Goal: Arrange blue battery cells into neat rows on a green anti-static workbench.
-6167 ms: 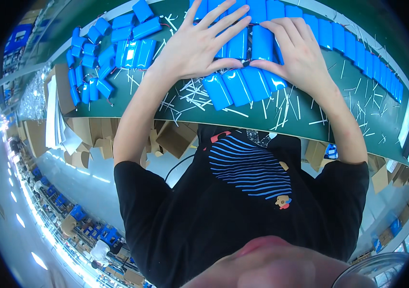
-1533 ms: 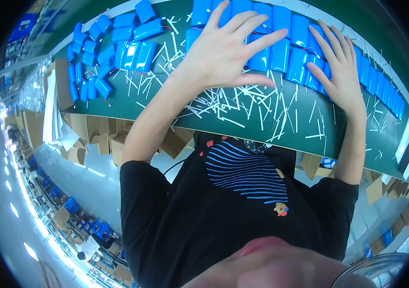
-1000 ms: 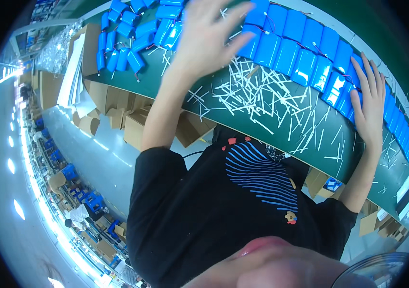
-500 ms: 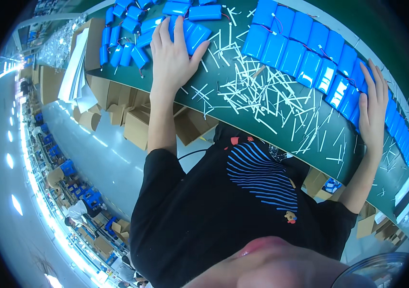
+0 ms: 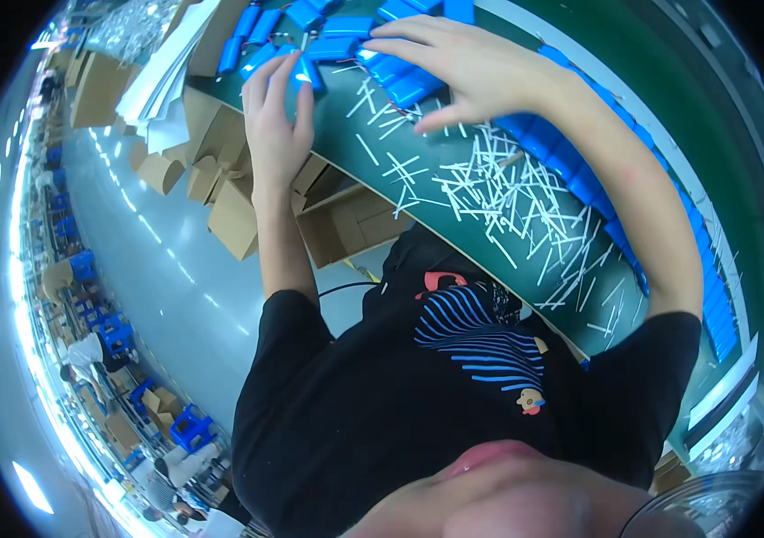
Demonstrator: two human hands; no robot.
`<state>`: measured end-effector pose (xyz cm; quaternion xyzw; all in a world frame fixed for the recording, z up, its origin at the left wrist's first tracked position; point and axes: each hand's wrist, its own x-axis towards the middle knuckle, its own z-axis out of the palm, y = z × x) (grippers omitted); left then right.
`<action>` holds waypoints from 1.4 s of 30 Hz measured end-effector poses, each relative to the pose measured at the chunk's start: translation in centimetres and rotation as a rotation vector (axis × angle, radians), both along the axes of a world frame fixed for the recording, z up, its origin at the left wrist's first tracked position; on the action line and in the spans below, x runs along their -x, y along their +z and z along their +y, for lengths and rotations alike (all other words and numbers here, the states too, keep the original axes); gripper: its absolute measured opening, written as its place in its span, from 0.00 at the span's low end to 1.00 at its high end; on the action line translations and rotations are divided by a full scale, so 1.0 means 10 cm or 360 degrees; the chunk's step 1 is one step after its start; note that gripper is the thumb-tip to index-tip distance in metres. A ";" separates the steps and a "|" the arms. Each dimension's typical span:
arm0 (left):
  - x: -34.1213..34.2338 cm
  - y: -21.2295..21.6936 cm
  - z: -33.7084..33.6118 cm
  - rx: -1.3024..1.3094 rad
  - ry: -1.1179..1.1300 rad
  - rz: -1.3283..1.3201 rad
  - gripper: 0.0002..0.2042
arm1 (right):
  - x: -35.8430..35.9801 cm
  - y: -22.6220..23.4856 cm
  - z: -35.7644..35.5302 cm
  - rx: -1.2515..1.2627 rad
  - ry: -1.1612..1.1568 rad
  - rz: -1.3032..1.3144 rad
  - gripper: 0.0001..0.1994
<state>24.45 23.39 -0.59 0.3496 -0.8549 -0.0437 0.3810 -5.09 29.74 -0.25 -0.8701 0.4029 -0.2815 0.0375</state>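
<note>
Left hand (image 5: 276,125) and right hand (image 5: 467,67), fingers spread, are pressing flat blue rectangular battery packs (image 5: 400,81) on the green table mat (image 5: 454,193); thin white strips (image 5: 516,202), too many to count, are lying beside them.

This is a factory assembly floor. A long green worktop (image 5: 669,99) carries rows of identical blue wrapped packs (image 5: 579,170) and a litter of thin white strips (image 5: 507,197), with open cardboard boxes (image 5: 229,215) stacked just below its near edge. Farther from the worktop, blue crates (image 5: 189,426) line a shiny grey floor (image 5: 157,269).
</note>
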 end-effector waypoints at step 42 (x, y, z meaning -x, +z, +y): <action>1.16 -0.39 0.65 -0.0088 0.0270 -0.0320 0.42 | -0.14 0.05 -0.71 -0.0423 -0.0150 0.0200 0.08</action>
